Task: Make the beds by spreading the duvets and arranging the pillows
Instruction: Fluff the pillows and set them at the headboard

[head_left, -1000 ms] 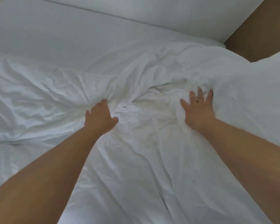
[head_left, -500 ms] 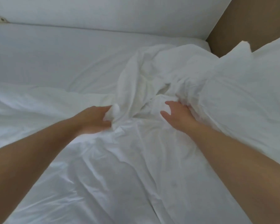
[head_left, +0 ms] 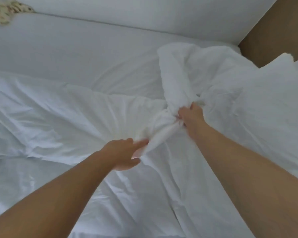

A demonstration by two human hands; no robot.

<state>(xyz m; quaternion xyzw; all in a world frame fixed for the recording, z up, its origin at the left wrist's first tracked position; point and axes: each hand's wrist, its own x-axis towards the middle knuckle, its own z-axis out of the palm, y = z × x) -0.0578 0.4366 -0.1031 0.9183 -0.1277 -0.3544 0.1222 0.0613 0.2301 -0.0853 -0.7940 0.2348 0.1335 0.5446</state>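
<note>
I see both arms reach out over the bed (head_left: 76, 54). My left hand (head_left: 123, 152) is low and near, and its thumb and fingers pinch a thin fold of the white duvet (head_left: 58, 121). My right hand (head_left: 191, 115) is a bit farther off and to the right, with its fingers curled tight round a thick bunch of the same duvet. The cloth between the two hands is twisted like a rope. The duvet lies crumpled over the near half of the bed and heaps up tall at the far right. The far half is flat, smooth sheet up to the white wall (head_left: 144, 9). A brown panel (head_left: 279, 28) stands at the far right edge.
</note>
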